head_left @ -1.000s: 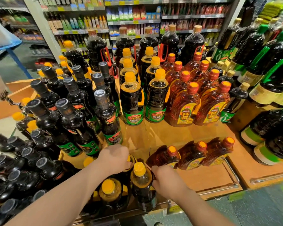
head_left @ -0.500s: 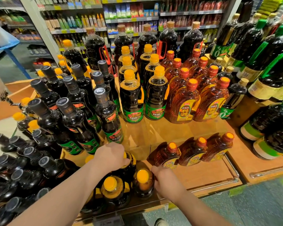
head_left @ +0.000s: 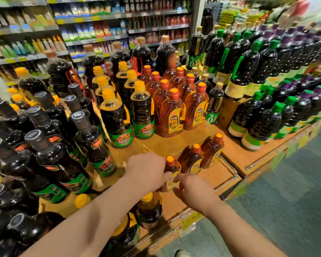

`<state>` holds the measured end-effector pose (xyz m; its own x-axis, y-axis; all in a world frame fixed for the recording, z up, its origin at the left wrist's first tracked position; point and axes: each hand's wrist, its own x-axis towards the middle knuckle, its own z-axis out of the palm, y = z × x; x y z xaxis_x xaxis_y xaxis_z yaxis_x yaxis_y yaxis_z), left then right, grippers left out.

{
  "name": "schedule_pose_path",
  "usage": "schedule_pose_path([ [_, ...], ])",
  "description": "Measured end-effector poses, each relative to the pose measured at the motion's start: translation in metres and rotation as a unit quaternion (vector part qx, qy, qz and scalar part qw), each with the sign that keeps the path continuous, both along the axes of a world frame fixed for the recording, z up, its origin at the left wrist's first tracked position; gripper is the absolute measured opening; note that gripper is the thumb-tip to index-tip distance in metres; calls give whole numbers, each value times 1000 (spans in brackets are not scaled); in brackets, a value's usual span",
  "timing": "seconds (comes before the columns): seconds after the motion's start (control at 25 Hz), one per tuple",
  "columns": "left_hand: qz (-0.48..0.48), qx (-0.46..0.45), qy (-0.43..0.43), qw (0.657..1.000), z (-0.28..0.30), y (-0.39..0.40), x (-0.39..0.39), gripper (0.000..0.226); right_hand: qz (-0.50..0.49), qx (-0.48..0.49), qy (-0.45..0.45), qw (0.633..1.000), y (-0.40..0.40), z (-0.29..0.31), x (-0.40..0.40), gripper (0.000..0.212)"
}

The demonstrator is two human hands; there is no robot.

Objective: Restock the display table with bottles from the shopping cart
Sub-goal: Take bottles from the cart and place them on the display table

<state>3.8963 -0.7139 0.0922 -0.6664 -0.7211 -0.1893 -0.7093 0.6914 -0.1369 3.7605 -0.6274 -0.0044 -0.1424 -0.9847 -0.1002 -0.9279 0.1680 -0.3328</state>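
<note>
The left hand (head_left: pixel 146 169) and right hand (head_left: pixel 191 190) clasp one amber bottle (head_left: pixel 171 168) between them on the counter (head_left: pixel 174 145) (its front tier mostly bare). Restocking looks unfinished; no cart visible.

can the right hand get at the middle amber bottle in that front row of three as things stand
Probably yes. The right hand is already at the nearest amber bottle, and the middle amber bottle stands right beside it with its orange cap and front uncovered. Only bare wooden shelf lies between.
</note>
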Motion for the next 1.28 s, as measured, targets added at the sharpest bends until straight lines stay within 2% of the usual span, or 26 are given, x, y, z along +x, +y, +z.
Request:
schedule_pose_path([
  [0.12,-123,11,38,992,8,38,-25,43,-124,-53,20,991,47,24,0,24],
  [0.28,-303,36,49,951,1,107,-29,45,-336,-67,3,940,153,23,35,24],
  [0.4,-398,41,30,916,-4,167,-29,49,-446,-47,0,894,233,18,69,26],
  [0.6,-560,58,25,826,-1,294,-31,53,-625,-39,47,779,370,25,126,30],
  [0.76,-674,68,35,735,7,403,-24,50,-722,-58,54,688,475,36,171,33],
  [1.0,-786,68,15,615,11,577,-3,47,-827,-58,41,558,621,46,241,23],
  [1.28,-845,79,-41,528,-42,735,14,46,-896,-32,13,442,747,22,305,20],
])
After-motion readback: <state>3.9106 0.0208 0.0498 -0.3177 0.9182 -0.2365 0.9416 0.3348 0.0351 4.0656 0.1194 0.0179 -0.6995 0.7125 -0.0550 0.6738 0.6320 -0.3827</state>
